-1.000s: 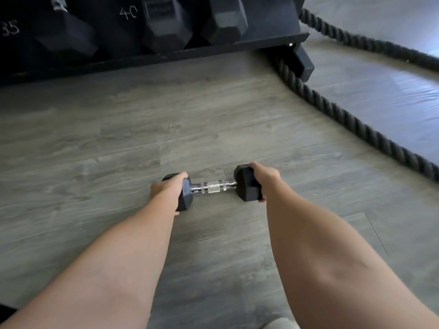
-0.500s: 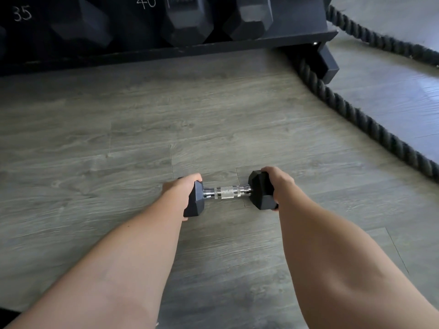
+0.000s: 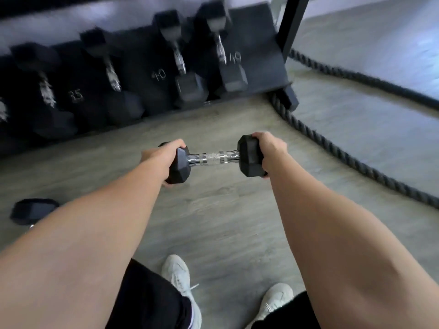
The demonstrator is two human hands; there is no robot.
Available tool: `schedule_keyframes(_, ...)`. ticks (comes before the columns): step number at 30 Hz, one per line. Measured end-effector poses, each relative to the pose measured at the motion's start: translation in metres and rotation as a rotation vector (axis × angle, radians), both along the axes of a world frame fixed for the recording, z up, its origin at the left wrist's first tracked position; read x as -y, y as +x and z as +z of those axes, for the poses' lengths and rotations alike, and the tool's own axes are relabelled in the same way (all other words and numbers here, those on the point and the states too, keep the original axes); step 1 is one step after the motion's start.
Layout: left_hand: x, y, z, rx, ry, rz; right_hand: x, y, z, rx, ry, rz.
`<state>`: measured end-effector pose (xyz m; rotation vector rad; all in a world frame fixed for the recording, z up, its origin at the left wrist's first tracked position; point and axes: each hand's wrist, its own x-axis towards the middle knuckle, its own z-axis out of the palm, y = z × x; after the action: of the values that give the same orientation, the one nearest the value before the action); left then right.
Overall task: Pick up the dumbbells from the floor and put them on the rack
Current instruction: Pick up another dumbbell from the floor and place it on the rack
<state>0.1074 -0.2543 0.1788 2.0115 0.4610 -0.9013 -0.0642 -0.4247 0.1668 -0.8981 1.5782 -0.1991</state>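
A small black hex dumbbell (image 3: 213,158) with a chrome knurled handle hangs level above the wood floor, in front of me. My left hand (image 3: 164,150) grips its left head and my right hand (image 3: 270,148) grips its right head. Beyond it stands the black rack (image 3: 256,43), its low sloped shelf marked 35 and 40 and holding several larger black dumbbells. Another black dumbbell head (image 3: 31,211) lies on the floor at the left, partly hidden by my left forearm.
A thick black battle rope (image 3: 332,148) snakes from the rack's right foot across the floor to the right edge. My two white shoes (image 3: 178,274) stand on the grey planks below the dumbbell. The rack's upright post (image 3: 291,24) rises at the top right.
Both hands have lifted the dumbbell off the floor. The view has risen and pulled back, so the rack shelf, my shoes and a second dumbbell at the left now show.
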Motion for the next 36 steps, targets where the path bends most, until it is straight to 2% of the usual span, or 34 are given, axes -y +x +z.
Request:
schedule_keyframes(6, -0.010, 0.033, 0.283, 0.024, -0.063, -0.042, -0.015, 0.031, 0.286, 0.045, -0.069, -0.083)
schedule_keyframes(9, -0.015, 0.053, 0.406, 0.048, -0.097, -0.089, -0.025, 0.048, 0.407, 0.083, -0.068, -0.112)
schedule_keyframes(12, -0.016, 0.081, 0.499, 0.112, -0.121, -0.167, -0.033, 0.071, 0.493, 0.143, -0.086, -0.148)
schedule_keyframes(15, -0.007, 0.111, 0.556, 0.210, -0.143, -0.195, -0.033, 0.100, 0.541, 0.195, -0.132, -0.193)
schedule_keyframes(18, 0.008, 0.141, 0.587, 0.323, -0.159, -0.262, -0.025, 0.129, 0.564, 0.228, -0.144, -0.209)
schedule_keyframes(22, 0.039, 0.184, 0.597, 0.364, -0.111, -0.305, 0.002, 0.170, 0.564, 0.288, -0.110, -0.247)
schedule_keyframes(28, 0.119, 0.249, 0.554, 0.397, 0.007, -0.342, 0.073, 0.231, 0.507, 0.300, -0.003, -0.287)
schedule_keyframes(31, 0.157, 0.284, 0.528, 0.384, 0.071, -0.335, 0.107, 0.261, 0.479, 0.246, 0.065, -0.316)
schedule_keyframes(36, 0.211, 0.345, 0.502, 0.337, 0.105, -0.346, 0.149, 0.314, 0.467, 0.193, 0.100, -0.336)
